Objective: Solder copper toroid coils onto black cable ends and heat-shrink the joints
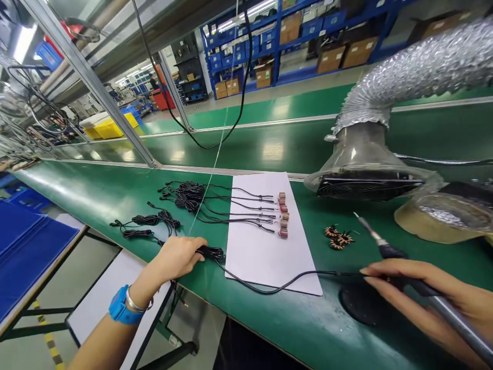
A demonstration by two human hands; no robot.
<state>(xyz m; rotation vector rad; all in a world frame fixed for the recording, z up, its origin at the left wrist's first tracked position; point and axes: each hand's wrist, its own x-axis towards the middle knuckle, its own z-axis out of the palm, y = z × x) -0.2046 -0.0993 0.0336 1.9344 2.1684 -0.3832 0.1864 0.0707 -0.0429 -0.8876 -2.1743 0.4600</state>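
My left hand (pixel 179 257), with a blue wrist strap, is closed around a bundled black cable (pixel 211 252) at the bench's front edge. From that bundle the cable runs right across the white paper to my right hand (pixel 423 293). There my thumb and forefinger pinch its end, while a soldering iron (pixel 393 252) lies across the same hand, tip pointing up and left. On the paper (pixel 262 262), several cable ends lie beside a column of small reddish coils (pixel 284 216). Several copper-and-black ring coils (pixel 337 238) sit right of the paper, near the iron's tip.
More bundled black cables (pixel 188 194) lie left of the paper, with others (pixel 154 222) nearer the edge. A fume extractor hood (pixel 362 164) on a silver duct hangs at back right. A round black pad (pixel 358 306) lies by my right hand. A black cord (pixel 244 77) dangles above.
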